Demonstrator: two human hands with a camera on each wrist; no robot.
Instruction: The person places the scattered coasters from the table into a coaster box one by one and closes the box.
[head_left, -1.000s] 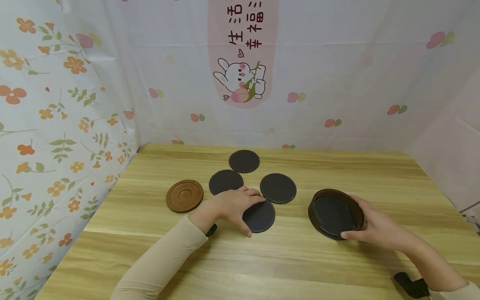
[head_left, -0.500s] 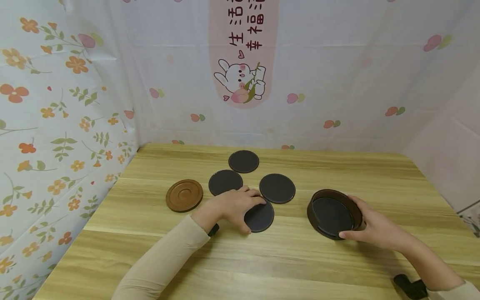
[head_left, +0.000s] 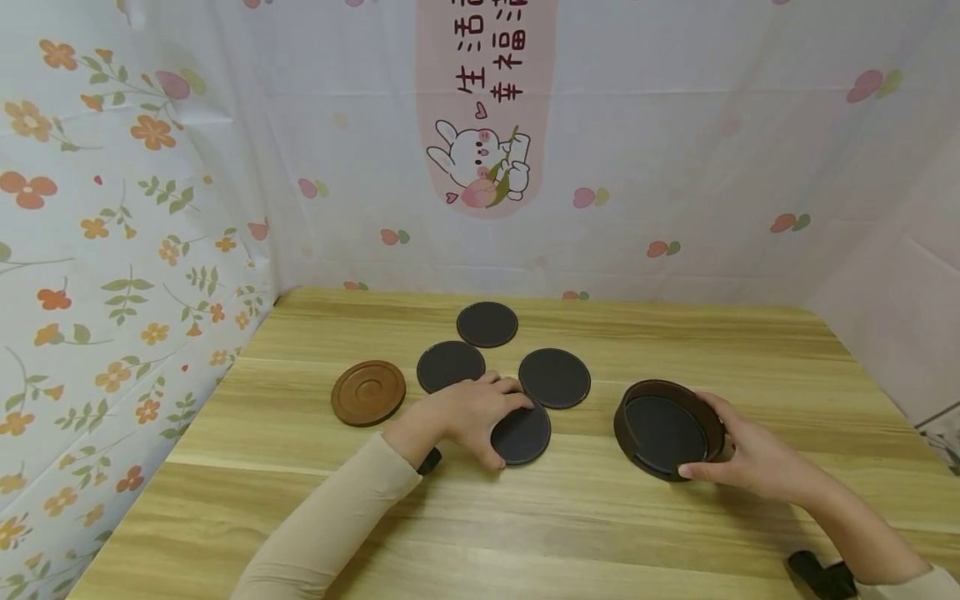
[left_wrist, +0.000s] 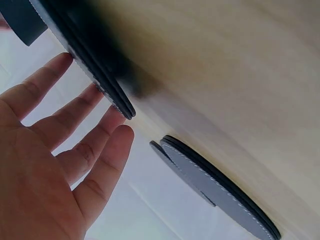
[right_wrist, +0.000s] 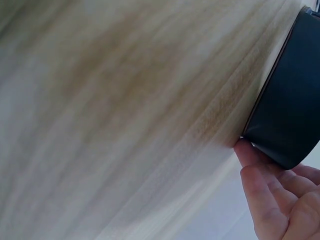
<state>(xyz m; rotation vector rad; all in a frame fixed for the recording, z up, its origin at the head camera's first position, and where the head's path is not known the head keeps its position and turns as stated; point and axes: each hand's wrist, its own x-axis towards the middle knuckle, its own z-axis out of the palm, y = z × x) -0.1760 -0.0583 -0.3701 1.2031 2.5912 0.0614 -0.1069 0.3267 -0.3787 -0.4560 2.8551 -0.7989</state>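
My left hand (head_left: 471,413) spans a round black coaster (head_left: 522,435) with stitched edges, thumb at its near edge and a fingertip at its far edge. In the left wrist view, fingertips touch the rim of this coaster (left_wrist: 102,70), which shows a doubled edge. On the right, my right hand (head_left: 753,454) grips the wall of a round dark coaster holder (head_left: 626,433), thumb on the near rim and fingers round its right side. The holder's floor looks black; whether a coaster lies in it, I cannot tell. The right wrist view shows the holder's outer wall (right_wrist: 290,95).
Other black coasters lie close by: one at the back (head_left: 487,324), one behind my left hand (head_left: 450,365), one to its right (head_left: 555,377). A brown wooden disc (head_left: 368,392) lies at the left. A patterned cloth (head_left: 637,167) hangs behind the wooden table (head_left: 570,533).
My left hand and the coaster under it shift only slightly. The right hand stays on the holder, and the other coasters keep their places.
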